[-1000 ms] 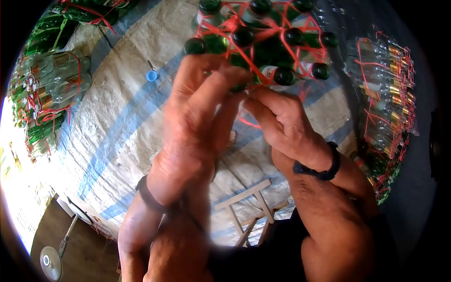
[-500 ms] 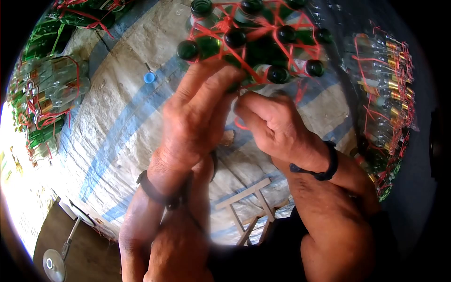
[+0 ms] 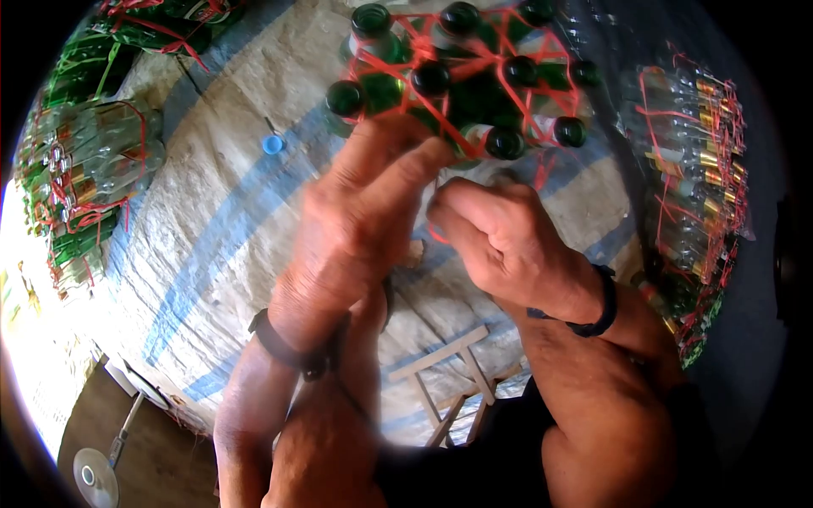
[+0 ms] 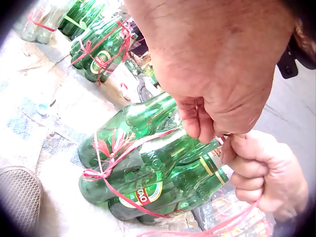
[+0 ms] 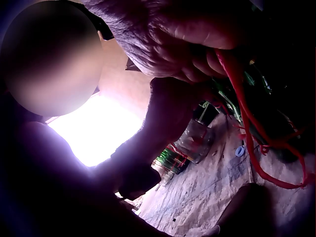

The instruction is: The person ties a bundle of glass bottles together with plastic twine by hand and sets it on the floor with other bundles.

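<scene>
A bundle of green glass bottles, bound with red plastic string, stands in front of me. My left hand bends over the bottle necks at the near side, its curled fingertips pinching the string there and hiding one neck. Close beside it, my right hand grips the string in a fist. A loose length of red string loops out of the right hand. In the left wrist view the two hands meet at the necks, and a knot shows lower on the bottles.
More tied bottles stand around: clear ones at the left, gold-necked ones at the right. A blue cap lies on the pale blue-striped sheet. Nearer are a wooden frame and a fan.
Both hands stay at the same near bottle necks. The right hand has drawn slightly down and away from the left, and the left fingers have shifted a little over the necks.
</scene>
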`<state>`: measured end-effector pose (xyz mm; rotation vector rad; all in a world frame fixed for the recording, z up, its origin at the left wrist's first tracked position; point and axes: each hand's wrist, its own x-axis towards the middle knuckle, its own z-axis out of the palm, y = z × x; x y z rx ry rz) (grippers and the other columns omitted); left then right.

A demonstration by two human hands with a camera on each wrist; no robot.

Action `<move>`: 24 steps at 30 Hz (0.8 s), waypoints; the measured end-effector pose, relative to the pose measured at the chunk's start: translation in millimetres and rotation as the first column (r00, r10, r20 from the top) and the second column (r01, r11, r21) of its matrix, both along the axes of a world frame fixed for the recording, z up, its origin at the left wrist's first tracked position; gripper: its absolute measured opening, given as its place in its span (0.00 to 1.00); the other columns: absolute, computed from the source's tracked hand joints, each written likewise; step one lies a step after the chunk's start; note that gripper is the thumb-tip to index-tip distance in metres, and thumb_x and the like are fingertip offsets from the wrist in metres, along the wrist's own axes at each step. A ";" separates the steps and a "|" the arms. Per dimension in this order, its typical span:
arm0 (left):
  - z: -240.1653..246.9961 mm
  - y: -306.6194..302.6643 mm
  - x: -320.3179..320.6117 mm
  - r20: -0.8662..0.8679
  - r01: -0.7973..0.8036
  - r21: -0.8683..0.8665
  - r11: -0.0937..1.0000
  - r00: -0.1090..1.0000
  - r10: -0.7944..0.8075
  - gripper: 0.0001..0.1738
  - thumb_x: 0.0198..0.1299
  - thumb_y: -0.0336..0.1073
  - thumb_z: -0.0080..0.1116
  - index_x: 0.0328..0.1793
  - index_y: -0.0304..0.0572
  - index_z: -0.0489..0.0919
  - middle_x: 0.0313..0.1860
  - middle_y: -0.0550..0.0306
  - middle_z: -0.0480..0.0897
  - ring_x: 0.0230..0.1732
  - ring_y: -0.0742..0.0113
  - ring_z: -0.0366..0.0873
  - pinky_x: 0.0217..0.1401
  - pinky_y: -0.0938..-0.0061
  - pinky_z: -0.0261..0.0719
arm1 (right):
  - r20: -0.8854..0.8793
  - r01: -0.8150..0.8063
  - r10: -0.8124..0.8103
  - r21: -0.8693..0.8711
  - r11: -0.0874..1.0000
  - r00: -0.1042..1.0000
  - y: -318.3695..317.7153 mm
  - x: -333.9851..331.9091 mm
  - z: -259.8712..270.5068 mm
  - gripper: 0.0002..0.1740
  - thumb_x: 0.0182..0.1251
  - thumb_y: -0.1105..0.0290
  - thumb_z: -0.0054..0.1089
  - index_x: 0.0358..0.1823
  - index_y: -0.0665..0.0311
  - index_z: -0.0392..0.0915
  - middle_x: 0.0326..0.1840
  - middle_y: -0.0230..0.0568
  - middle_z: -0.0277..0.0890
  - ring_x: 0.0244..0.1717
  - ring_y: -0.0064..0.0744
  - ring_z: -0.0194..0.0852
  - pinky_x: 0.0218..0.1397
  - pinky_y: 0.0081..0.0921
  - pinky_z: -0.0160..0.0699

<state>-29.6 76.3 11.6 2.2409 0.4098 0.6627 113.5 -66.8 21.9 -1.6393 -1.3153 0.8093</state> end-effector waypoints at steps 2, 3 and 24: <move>-0.4 -0.3 0.4 0.002 0.008 -0.002 1.000 1.000 -0.008 0.19 0.63 0.16 0.74 0.59 0.39 0.91 0.56 0.49 0.87 0.52 0.55 0.90 0.51 0.68 0.90 | 0.002 0.001 -0.001 -0.006 1.000 1.000 0.7 1.1 4.8 0.10 0.76 0.78 0.64 0.35 0.66 0.73 0.25 0.60 0.73 0.30 0.71 0.80 0.28 0.51 0.71; -1.0 0.3 0.2 0.003 0.006 0.001 1.000 1.000 -0.006 0.19 0.63 0.16 0.74 0.59 0.39 0.91 0.56 0.49 0.87 0.52 0.55 0.90 0.51 0.68 0.90 | 0.003 -0.001 0.001 -0.003 1.000 1.000 1.3 1.5 6.2 0.10 0.76 0.78 0.64 0.35 0.66 0.73 0.25 0.60 0.73 0.30 0.71 0.80 0.28 0.51 0.71; 9.2 5.0 5.3 -0.061 0.031 0.006 1.000 0.998 -0.030 0.24 0.55 0.15 0.71 0.58 0.43 0.92 0.56 0.53 0.88 0.50 0.54 0.92 0.49 0.64 0.91 | -0.163 0.073 -0.095 -0.140 0.988 0.982 12.3 15.1 38.5 0.06 0.80 0.73 0.63 0.43 0.68 0.79 0.27 0.55 0.76 0.27 0.56 0.82 0.30 0.43 0.73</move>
